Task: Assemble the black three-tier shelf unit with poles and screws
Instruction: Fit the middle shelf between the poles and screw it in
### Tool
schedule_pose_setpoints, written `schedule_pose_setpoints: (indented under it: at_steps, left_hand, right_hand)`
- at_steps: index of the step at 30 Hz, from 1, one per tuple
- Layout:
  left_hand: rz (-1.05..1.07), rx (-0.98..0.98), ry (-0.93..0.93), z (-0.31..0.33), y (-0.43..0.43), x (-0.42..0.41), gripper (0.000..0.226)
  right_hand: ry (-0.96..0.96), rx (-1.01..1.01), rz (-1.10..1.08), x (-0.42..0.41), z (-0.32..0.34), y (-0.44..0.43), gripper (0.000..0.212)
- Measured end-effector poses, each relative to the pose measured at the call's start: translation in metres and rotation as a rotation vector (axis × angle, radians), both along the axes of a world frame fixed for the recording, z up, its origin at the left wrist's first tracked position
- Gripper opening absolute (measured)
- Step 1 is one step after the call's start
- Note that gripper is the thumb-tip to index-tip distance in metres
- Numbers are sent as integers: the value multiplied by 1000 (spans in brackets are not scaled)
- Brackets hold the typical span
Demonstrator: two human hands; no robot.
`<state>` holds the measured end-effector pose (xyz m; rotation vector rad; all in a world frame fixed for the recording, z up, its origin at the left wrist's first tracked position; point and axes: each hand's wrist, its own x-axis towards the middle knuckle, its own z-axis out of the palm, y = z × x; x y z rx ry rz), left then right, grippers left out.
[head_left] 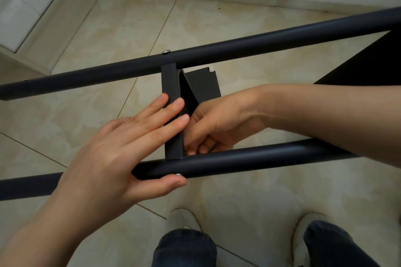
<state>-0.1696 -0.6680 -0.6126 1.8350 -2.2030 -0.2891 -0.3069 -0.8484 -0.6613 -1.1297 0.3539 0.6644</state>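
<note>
Soft even daylight, faint shadows, wide-angle bending at edges, slight softness throughout

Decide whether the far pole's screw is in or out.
In. The screw shows only its silver head, seated on the far pole above the shelf edge.

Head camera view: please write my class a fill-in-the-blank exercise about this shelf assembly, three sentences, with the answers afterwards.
1. The shelf panel spans the gap between two black ____.
2. The ____ of the left hand touches the near pole beside a screw.
3. The screw head on the far pole is ____ in colour.
Answers: poles; thumb; silver.
</note>
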Motion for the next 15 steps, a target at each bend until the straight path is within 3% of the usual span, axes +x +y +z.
schedule_pose_setpoints:
  at_steps: [6,11,15]
  left_hand:
    - [8,14,14,1,0,-1,75]
    - [5,16,9,0,1,-2,75]
    - [7,12,12,1,0,-1,76]
  right_hand:
    - [-9,-19,62,-2,4,-3,13]
    - [-5,4,10,-1,-1,0,30]
    - [22,-8,21,-3,5,-5,18]
